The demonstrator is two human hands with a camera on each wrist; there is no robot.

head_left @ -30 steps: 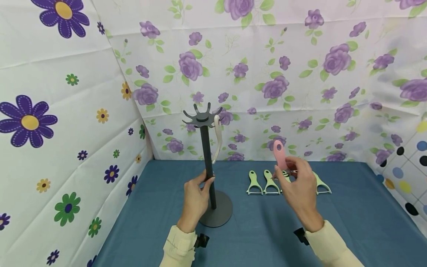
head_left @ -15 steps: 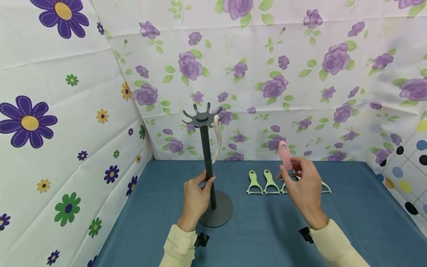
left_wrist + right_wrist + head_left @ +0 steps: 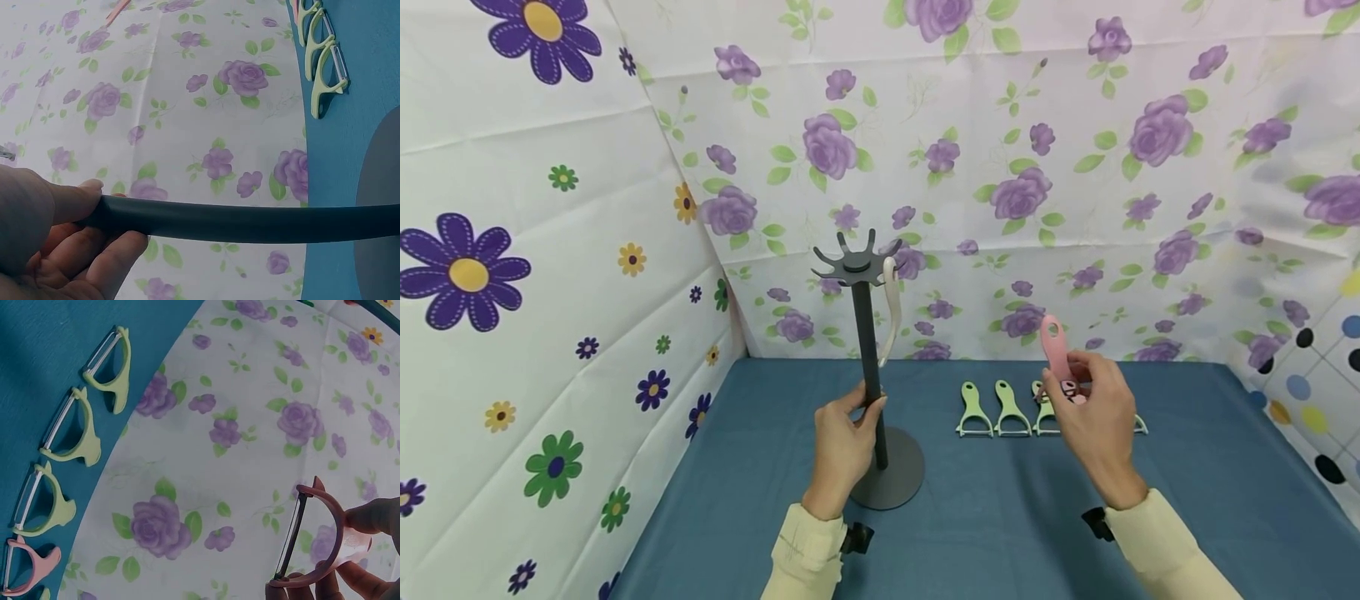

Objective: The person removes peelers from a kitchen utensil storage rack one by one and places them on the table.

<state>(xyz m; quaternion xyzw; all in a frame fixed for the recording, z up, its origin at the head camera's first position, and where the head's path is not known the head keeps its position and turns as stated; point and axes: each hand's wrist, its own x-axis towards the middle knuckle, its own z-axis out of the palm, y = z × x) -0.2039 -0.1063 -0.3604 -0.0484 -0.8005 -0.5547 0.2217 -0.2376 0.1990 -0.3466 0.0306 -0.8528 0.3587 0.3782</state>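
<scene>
A dark stand (image 3: 867,342) with a round base and a ring of upturned hooks stands upright on the table. My left hand (image 3: 842,450) grips its pole between thumb and fingers, below the middle. From a hook on the right side hangs a cream-coloured peeler (image 3: 892,312). My right hand (image 3: 1097,417) pinches a pink peeler (image 3: 1054,346) by its head, handle pointing up. In the right wrist view the blade of this pink peeler (image 3: 335,534) faces left, clear of the fingers. Behind the right hand, a row of peelers on the table is partly hidden.
Several green peelers (image 3: 972,408) lie in a row near the back of the blue-covered table (image 3: 745,500). In the right wrist view, another pink peeler (image 3: 37,569) lies in that row. Flowered cloth (image 3: 955,108) rises behind the table.
My right hand has moved steadily rightward with the pink peeler, along the row of green ones. The left hand stays on the pole, and the stand has not moved.
</scene>
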